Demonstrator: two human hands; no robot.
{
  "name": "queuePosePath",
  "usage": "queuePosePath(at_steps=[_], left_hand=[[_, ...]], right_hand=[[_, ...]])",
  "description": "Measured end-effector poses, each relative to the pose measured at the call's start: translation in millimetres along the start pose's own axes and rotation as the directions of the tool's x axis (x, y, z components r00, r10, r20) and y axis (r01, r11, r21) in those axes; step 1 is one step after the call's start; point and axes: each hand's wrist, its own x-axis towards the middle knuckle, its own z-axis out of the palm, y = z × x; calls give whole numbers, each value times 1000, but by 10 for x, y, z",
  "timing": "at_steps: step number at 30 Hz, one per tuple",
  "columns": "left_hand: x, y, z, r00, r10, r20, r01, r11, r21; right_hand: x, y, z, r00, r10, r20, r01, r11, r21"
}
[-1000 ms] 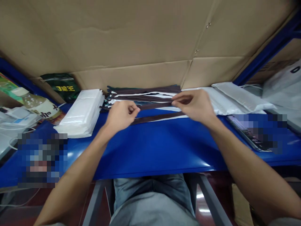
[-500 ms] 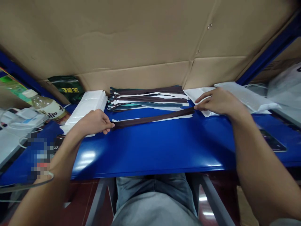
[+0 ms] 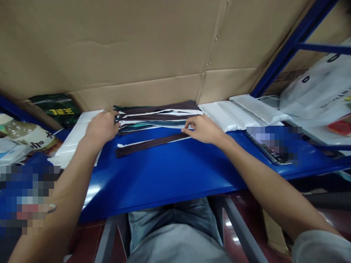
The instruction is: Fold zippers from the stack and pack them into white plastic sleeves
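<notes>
A dark brown fabric strip [image 3: 150, 143], which looks like a zipper, lies slantwise over a white one on the blue table. Behind it is a pile of similar brown, white and teal strips [image 3: 161, 117]. My left hand [image 3: 102, 126] is at the pile's left end, its fingers curled round strip ends; exactly what they pinch is partly hidden. My right hand [image 3: 203, 128] hovers by the pile's right end, over the right end of the front strip. Its thumb and index finger are bent together, and what lies between them cannot be made out.
White padded packets [image 3: 76, 137] lie at the left, with more packets [image 3: 233, 113] at the right. A drink bottle [image 3: 30, 135] and a dark green bag [image 3: 59, 109] stand far left. A phone [image 3: 270, 146] lies right. Cardboard [image 3: 137, 47] walls the back.
Both hands have left the ends of the front brown strip, which now lies on the table. My left hand moved back to the pile; my right hand moved left. The view turned right.
</notes>
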Motion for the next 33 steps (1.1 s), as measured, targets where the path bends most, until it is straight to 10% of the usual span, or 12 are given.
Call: queuePosePath(at_steps=[9, 33], left_hand=[[395, 137, 286, 998, -44, 33, 39, 987, 157], [566, -92, 256, 996, 91, 18, -90, 994, -69]], right_hand=[[-5, -18, 92, 998, -4, 70, 3, 1000, 15], [-40, -91, 147, 996, -8, 86, 8, 1000, 6]])
